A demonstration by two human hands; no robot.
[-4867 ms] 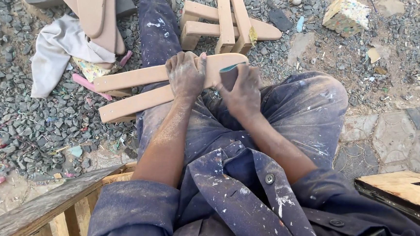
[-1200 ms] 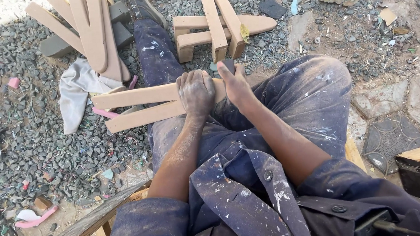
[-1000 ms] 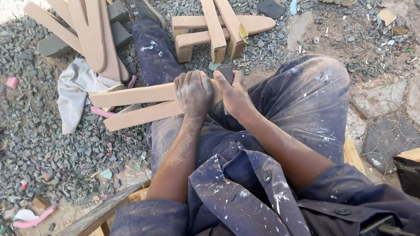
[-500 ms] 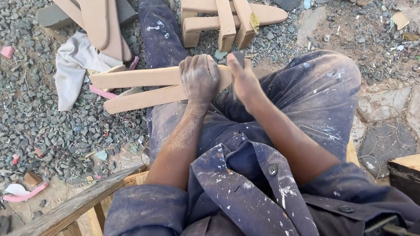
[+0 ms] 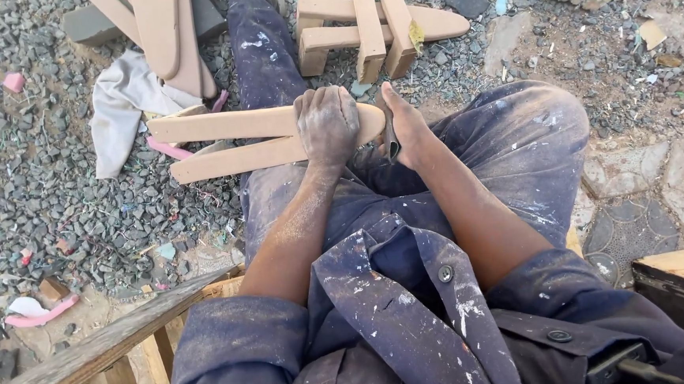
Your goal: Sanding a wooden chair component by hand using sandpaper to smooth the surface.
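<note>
— How was the wood held?
— The left hand (image 5: 327,126) clenched the forked wood piece (image 5: 232,139) across the lap, apparently steadying it.
— And the other hand?
— The right hand (image 5: 407,125) pinched dark sandpaper (image 5: 390,130) against the rounded tip.

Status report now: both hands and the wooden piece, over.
Left hand clamped over forked wooden piece on lap. Right hand presses dark sanding pad against its rounded end. Nothing blocks; similar wooden pieces lie ahead on gravel.
</note>
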